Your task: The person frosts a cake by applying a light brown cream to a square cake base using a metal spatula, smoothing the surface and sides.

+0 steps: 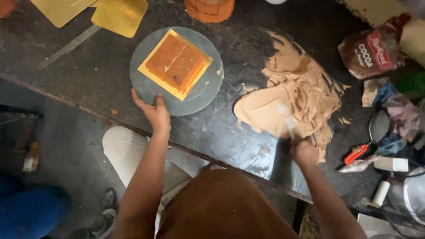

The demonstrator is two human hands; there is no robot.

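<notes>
My left hand (152, 110) rests on the near rim of a round grey turntable (208, 86). On the turntable lies a square gold board (148, 70) carrying a square orange-brown cake layer (175, 63), cut into pieces. My right hand (304, 150) grips the handle of a spatula (287, 121), blurred by motion, whose blade is in a wide spread of tan frosting (292, 95) smeared straight onto the dark worktop (79, 71).
Gold cake boards (119, 15) lie at the back left beside a metal strip (66, 48). An orange cake stack (209, 9) stands at the back. A brown cocoa bag (369, 51), wrappers, a red-handled tool (357, 154) and a white roller (380, 192) crowd the right side.
</notes>
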